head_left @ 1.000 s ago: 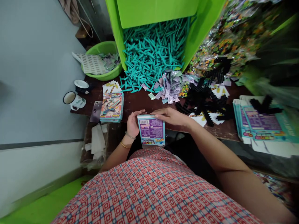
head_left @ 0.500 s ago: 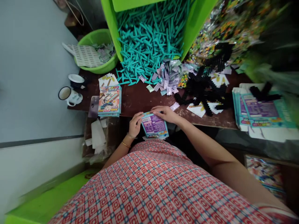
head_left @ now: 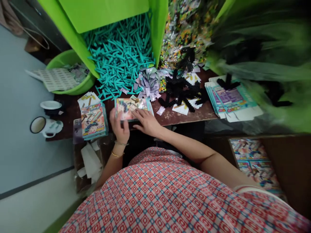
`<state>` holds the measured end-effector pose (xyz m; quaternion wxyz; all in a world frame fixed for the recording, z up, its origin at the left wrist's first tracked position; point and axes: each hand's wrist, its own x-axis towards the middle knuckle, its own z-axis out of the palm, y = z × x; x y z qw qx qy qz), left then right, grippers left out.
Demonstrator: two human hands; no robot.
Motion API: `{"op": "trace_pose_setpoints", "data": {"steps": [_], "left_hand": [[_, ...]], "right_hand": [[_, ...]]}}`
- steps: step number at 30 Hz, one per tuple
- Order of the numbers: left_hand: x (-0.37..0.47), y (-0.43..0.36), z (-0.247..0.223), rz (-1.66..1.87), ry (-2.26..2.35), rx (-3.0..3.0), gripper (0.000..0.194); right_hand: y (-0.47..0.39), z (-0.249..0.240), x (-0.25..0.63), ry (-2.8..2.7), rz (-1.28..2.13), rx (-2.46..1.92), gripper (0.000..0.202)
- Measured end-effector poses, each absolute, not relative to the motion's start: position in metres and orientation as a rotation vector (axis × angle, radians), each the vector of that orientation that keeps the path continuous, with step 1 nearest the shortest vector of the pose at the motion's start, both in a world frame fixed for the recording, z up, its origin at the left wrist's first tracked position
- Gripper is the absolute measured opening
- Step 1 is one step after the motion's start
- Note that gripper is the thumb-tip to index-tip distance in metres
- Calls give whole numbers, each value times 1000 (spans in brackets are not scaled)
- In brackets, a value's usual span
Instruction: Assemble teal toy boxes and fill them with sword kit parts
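A small printed cardboard box [head_left: 127, 106], its colourful front facing up, lies flat at the table's front edge. My right hand [head_left: 147, 123] rests on its top, with fingers stretched out and the thumb near its front edge. At the box's left end is my left hand [head_left: 119, 127], fingers and thumb apart; whether the fingers press on the end I cannot tell. To the left stands a stack of similar boxes [head_left: 93, 121]. Behind the box lie small lilac packets [head_left: 148, 82] and loose teal T-shaped plastic pieces [head_left: 119, 61].
A green bin wall [head_left: 160, 32] rises behind. Black ridged pieces [head_left: 178, 89] and flat unfolded cartons [head_left: 228, 98] lie to the right. A green basin [head_left: 80, 89], an enamel mug [head_left: 46, 126] and a phone [head_left: 77, 131] are left. More printed boxes [head_left: 255, 161] sit lower right.
The box has gone from near my lap, purple back showing, to the tabletop with its colourful front up. Both hands have moved forward with it, and the camera view has shifted right.
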<state>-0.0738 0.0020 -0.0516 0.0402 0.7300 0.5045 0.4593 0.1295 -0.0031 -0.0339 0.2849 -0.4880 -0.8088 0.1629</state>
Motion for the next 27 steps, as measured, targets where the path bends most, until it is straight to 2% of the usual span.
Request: {"op": "trace_pose_setpoints", "data": {"steps": [2,4,7,12,16,18,21,25,27], "left_hand": [[-65,-4,-73,908,1568,2390,52],[-56,-11,-91,524,1547,2457,66],[-38,-20,-101,297,1575,2494,87],[4,-2,-91,333,1509,2578,85],[16,18,-94,329,1485,2613,73],[7,17,-99,328,1340,2710,72],[-17,3,-108,372,1044,2889,75],[-42,-12,-104,645,868,2911,32],[-47,-11,-90,917,909,2792,31]], "right_hand": [[-8,-62,148,-2189,428,-1421,55],[-22,-90,178,-2147,356,-1615,52],[-52,-120,221,-2191,293,-1750,59],[-79,-135,250,-2241,296,-1655,55],[-66,-137,251,-2244,214,-1628,71],[-62,-141,251,-2281,203,-1568,63],[-65,-147,253,-2219,185,-1510,42],[-69,-151,255,-2092,218,-1451,26],[-66,-146,254,-2007,299,-1455,25]]}}
